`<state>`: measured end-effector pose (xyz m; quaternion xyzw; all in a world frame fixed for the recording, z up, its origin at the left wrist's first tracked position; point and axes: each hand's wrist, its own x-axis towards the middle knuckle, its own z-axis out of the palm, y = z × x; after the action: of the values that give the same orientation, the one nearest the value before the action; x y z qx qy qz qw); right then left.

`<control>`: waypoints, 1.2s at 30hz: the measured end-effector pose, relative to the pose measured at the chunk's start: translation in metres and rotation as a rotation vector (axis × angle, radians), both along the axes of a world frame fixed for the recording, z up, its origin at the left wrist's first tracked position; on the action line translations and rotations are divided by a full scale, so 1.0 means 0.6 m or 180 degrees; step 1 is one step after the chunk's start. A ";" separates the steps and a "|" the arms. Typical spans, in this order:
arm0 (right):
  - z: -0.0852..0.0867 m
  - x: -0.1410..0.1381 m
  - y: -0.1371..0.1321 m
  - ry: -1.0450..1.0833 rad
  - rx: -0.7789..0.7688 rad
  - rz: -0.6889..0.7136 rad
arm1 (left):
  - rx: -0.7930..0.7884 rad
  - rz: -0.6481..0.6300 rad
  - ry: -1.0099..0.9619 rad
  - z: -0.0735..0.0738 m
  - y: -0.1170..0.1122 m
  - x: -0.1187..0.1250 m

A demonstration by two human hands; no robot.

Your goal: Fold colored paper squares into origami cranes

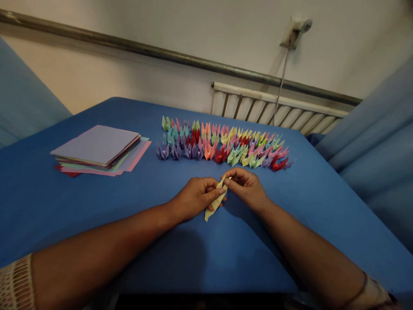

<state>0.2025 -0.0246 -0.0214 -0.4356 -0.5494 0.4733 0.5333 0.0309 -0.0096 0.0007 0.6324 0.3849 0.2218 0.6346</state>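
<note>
Head view: the yellow paper (213, 207) is held between 2 hands, over the near part of the blue table (155, 189); whether its lower tip touches the cloth I cannot tell. The left hand (195, 197) pinches its middle, thumb on top; the right hand (245, 186) pinches its upper end between thumb and forefinger. It is narrow and creased, so it looks well along but unfinished. Beyond it, many folded shapes (210, 149) stand in rows, seemingly done. The flat sheets (97, 144), stacked at left, look yet unfolded.
</note>
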 end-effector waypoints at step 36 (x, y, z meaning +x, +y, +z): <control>0.000 0.006 -0.005 -0.0394 0.0409 0.0161 | 0.1361 -0.0172 0.0628 0.007 0.002 -0.010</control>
<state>0.2059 -0.0278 -0.0217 -0.4148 -0.6214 0.4225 0.5131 0.0248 -0.0084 0.0046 0.7811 0.3722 0.2183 0.4513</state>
